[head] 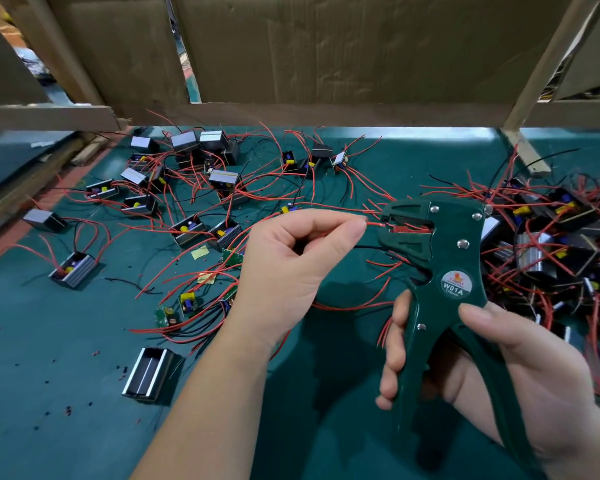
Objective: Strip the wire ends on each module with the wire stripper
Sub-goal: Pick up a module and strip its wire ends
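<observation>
One broad wall of creased cardboard (pixel 326 46) fills the back of the view, framed by pale wooden rails (pixel 42 116). Below it spreads a dark green mat (pixel 49 341) that carries everything else. At the far right lies a dense heap of modules (pixel 551 244), black and silver housings tangled in red and black leads. A looser scatter of modules (pixel 187 174) covers the left and middle of the mat, their wires trailing in all directions.

The right hand (pixel 520 368) holds the green wire stripper (pixel 440 258) upright above the mat, in front of the heap. Its fingers curl around the front handle and its thumb lies on the rear one. The handles stand apart, and the round label reads W01A. The left hand (pixel 291 265), just left of the tool's head, pinches a red wire (pixel 374 224) between thumb and forefinger, its other fingers curled in. The wire runs level from the fingertips into the stripper's jaws, with its end lying between them.

An empty silver housing (pixel 151 374) sits alone on the mat near the left forearm. A few bare circuit boards (pixel 184 306) lie beyond it, near the left wrist. Small dark and red scraps of insulation (pixel 68 410) dot the mat at lower left.
</observation>
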Demonstrator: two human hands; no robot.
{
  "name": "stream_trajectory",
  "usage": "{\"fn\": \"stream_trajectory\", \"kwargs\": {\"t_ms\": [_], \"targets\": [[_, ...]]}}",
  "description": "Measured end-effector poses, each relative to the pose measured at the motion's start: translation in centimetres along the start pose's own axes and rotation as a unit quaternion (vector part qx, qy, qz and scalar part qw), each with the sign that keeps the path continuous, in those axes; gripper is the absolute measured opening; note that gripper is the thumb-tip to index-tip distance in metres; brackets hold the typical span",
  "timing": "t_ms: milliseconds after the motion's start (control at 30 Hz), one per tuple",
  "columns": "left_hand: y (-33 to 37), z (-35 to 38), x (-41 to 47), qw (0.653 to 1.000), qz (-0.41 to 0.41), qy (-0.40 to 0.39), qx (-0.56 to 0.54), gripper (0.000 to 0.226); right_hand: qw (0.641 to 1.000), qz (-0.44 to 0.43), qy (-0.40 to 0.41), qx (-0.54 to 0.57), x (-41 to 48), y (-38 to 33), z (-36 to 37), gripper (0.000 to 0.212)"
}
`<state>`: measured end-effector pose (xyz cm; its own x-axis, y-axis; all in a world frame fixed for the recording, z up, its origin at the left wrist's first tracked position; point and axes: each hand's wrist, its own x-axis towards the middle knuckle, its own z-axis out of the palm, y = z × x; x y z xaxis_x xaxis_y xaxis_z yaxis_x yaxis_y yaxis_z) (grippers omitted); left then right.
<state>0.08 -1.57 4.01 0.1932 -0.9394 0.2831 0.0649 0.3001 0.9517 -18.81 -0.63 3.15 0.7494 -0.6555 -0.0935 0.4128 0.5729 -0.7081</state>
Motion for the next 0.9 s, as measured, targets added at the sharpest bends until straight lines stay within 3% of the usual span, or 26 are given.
{"fn": "stream_trajectory", "kwargs": {"t_ms": [67, 100, 167, 200, 233, 267, 300, 400, 900], "targets": [[0.1, 0.0, 0.0, 1.000, 0.005, 0.009, -0.005, 0.011, 0.997, 0.004, -0.038, 0.064, 0.6, -0.3, 0.8, 0.022], [0.1, 0.1, 0.0, 1.000, 0.004, 0.009, -0.009, 0.010, 0.994, 0.026, -0.028, 0.102, 1.1, -0.9, 0.9, 0.027], [0.1, 0.2, 0.0, 1.000, -0.001, 0.006, -0.010, 0.007, 0.995, -0.012, 0.084, -0.047, 1.4, -0.5, 0.5, 0.073], [0.1, 0.3, -0.1, 1.000, -0.003, 0.002, -0.010, 0.006, 0.980, -0.027, 0.163, -0.110, 1.0, -0.2, 0.5, 0.074], [0.1, 0.3, -0.1, 1.000, -0.005, -0.001, -0.012, 0.005, 0.976, -0.046, 0.157, -0.144, 0.5, 0.1, 0.6, 0.060], [0.1, 0.3, -0.2, 1.000, -0.005, -0.002, -0.014, 0.005, 0.986, -0.042, 0.118, -0.111, 1.0, 0.3, 0.9, 0.035], [0.1, 0.4, -0.2, 1.000, -0.005, -0.004, -0.017, 0.006, 0.994, -0.037, 0.074, -0.078, 0.6, 0.5, 1.6, 0.034], [0.3, 0.5, -0.2, 1.000, 0.002, -0.015, -0.016, 0.008, 0.993, -0.017, 0.063, -0.094, -0.1, 0.9, 0.7, 0.054], [0.2, 0.4, -0.1, 1.000, -0.006, -0.021, 0.006, 0.008, 0.992, -0.014, 0.063, -0.111, -0.4, 0.6, 0.8, 0.063]]}}
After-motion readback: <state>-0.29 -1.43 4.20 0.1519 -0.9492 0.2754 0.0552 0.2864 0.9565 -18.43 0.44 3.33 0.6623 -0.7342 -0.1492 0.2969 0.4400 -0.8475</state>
